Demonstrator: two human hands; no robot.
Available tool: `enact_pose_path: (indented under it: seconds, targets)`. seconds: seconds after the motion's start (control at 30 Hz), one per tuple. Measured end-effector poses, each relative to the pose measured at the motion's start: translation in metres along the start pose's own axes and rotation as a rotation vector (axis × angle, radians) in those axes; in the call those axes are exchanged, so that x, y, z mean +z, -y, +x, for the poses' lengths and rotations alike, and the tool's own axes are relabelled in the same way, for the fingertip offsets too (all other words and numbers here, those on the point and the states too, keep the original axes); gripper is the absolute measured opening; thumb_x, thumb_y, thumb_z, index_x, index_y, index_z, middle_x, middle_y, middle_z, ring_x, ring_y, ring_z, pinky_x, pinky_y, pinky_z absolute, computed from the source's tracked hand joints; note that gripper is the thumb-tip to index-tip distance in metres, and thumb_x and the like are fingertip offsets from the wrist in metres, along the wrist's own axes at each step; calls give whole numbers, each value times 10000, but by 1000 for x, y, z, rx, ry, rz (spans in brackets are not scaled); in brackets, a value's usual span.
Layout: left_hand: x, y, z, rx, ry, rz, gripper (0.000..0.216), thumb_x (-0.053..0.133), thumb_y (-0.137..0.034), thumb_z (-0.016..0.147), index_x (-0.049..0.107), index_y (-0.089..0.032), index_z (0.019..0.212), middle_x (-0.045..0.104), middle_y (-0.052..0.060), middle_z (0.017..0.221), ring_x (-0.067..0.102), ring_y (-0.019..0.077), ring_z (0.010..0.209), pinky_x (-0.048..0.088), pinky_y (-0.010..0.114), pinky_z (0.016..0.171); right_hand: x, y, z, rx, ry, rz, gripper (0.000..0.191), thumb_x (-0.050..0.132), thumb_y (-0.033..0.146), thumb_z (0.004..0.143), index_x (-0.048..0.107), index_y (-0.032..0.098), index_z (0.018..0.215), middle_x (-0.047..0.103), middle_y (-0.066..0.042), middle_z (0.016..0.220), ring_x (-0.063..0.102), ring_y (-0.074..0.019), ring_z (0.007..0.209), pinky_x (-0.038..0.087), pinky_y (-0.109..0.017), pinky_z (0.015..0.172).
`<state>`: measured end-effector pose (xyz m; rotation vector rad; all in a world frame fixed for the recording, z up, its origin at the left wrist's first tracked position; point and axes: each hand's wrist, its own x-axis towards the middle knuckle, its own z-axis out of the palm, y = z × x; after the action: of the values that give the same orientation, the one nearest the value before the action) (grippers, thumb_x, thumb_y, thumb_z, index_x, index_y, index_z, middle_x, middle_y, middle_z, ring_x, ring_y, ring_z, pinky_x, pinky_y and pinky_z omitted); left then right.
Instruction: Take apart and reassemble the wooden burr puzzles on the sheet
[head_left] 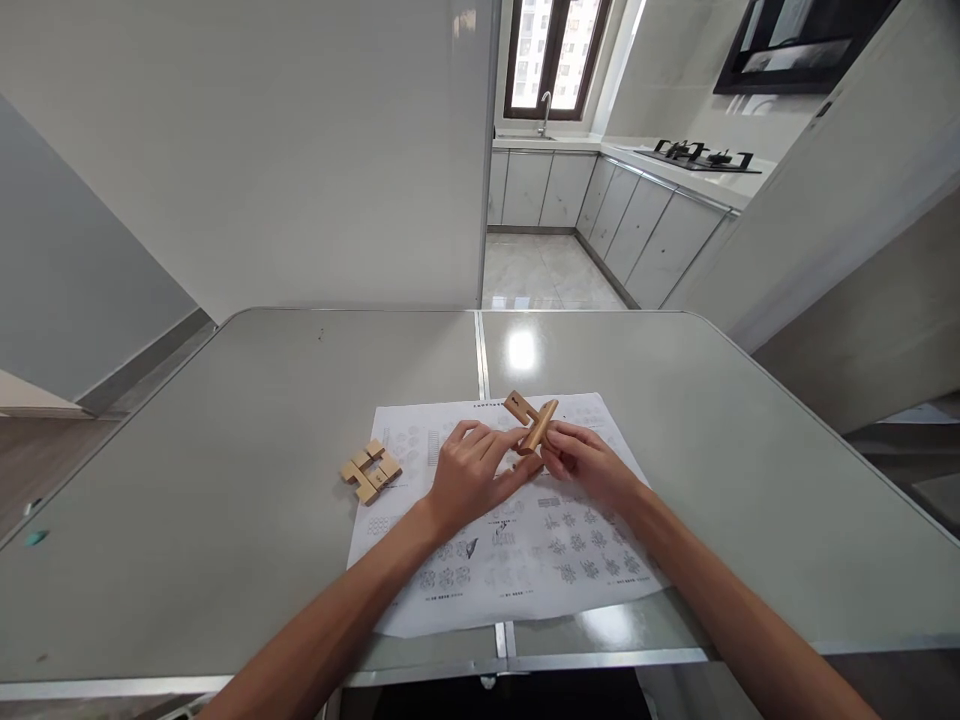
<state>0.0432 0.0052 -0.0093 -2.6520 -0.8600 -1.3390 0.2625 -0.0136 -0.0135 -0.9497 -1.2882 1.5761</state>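
Above a printed sheet (pixel 465 590), my left hand (pixel 474 465) and my right hand (pixel 589 462) come together around wooden puzzle pieces (pixel 538 428). These are light brown bars crossing each other, one with a notch and a small dark mark on its end. My left thumb and fingers pinch the near bar from the left. From the right, my right fingertips grip the same pieces. Where the bars meet is partly hidden by my fingers. More notched wooden puzzle pieces (pixel 372 470) lie together at the sheet's left edge.
The grey folding table (pixel 225 480) has a metal seam down its middle and a metal rim. A small teal bit (pixel 36 538) lies near its left edge. Beyond stand a white wall (pixel 337 150) and a kitchen with a gas stove (pixel 701 157).
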Motion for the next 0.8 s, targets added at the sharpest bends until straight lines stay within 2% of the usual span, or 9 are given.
enact_pose_path:
  seconds: [0.13,0.2,0.27,0.33,0.4,0.47,0.57,0.7,0.8]
  targets:
    - [-1,-2,1,-114,4,-106,224,705,-281,893,549,-240,1049,705,13,830,682,209,737,563,392,758,-6,-2,1,39,16,122,351,621,531,980,592,227,807,362,56,587,272,-139,535,275,-304,533]
    - [-1,-2,1,-199,-5,-169,188,667,-244,908,528,-244,1035,673,20,853,659,209,771,563,378,748,-8,-3,0,59,37,170,348,627,514,963,539,238,771,320,64,580,230,-135,526,267,-301,523]
    - [-3,-1,3,-267,-18,-258,183,630,-215,942,532,-244,1093,666,37,922,652,209,831,572,376,776,-10,-4,0,83,74,228,326,635,493,953,530,238,778,288,75,569,196,-125,512,246,-291,508]
    - [-5,-1,7,-295,-17,-368,286,626,-204,956,538,-245,1224,677,71,1061,663,223,944,585,403,856,-10,-3,-1,115,117,284,309,639,479,953,543,233,793,265,86,561,169,-113,497,221,-282,496]
    - [-9,-2,11,-306,22,-473,407,645,-214,965,528,-262,1352,671,109,1249,661,258,1129,577,454,980,-10,-3,-2,142,151,305,314,639,477,952,542,229,785,238,95,558,147,-104,487,196,-276,488]
    - [-14,-2,15,-324,125,-585,431,642,-238,1000,532,-293,1413,656,114,1375,636,282,1273,555,491,1073,-9,-2,-2,163,182,310,336,637,486,944,526,228,759,218,101,551,132,-98,484,172,-271,481]
    - [-17,-2,18,-325,250,-733,357,621,-265,1046,580,-323,1396,675,96,1406,657,276,1306,566,504,1094,-8,-4,-4,196,232,318,352,626,496,936,518,224,740,206,107,532,128,-91,477,156,-262,471]
    - [-12,-1,15,-218,211,-780,304,672,-246,1028,657,-315,1324,678,94,1430,668,269,1319,589,513,1079,-8,-7,-5,258,318,318,338,594,459,968,536,211,745,220,113,510,145,-80,449,149,-247,446]
    - [-7,-1,11,-208,187,-784,288,690,-241,1020,697,-307,1301,730,86,1344,719,247,1223,625,477,1011,-8,-9,-5,293,385,317,350,570,471,982,562,199,761,252,114,488,149,-73,418,140,-240,419]
